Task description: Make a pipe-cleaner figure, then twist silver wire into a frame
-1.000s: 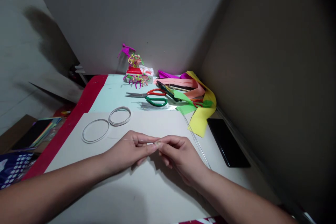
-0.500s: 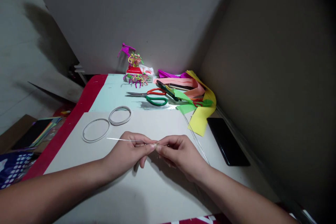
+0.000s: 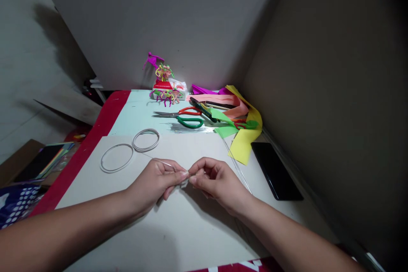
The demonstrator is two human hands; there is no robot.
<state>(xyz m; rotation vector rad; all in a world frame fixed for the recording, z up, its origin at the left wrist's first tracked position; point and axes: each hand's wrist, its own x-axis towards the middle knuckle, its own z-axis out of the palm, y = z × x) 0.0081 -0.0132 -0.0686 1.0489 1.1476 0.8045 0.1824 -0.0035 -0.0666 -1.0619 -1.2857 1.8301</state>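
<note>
Over the middle of the pale board, my left hand (image 3: 162,178) pinches a thin silvery wire (image 3: 164,162), which sticks out past the knuckles toward the upper left. My right hand (image 3: 213,180) meets it fingertip to fingertip, thumb and forefinger closed at the wire's end. What exactly lies between the right fingertips is too small to make out. Two wire coils, one (image 3: 117,158) farther left and another (image 3: 145,140) beside it, rest on the board left of my hands. Straight wires (image 3: 240,172) lie partly under my right wrist.
Scissors (image 3: 178,115) with red and green handles lie behind my hands. Yellow crepe paper (image 3: 244,142), green, pink and purple strips are heaped at the back right. A black phone (image 3: 276,172) lies on the right. Twisted colourful figures (image 3: 164,72) surround a small box (image 3: 178,89).
The wire has swung from nearly level to a slant, its free end now higher. My right fingers have shifted slightly and curled up at the fingertips. The coils and scissors stay put.
</note>
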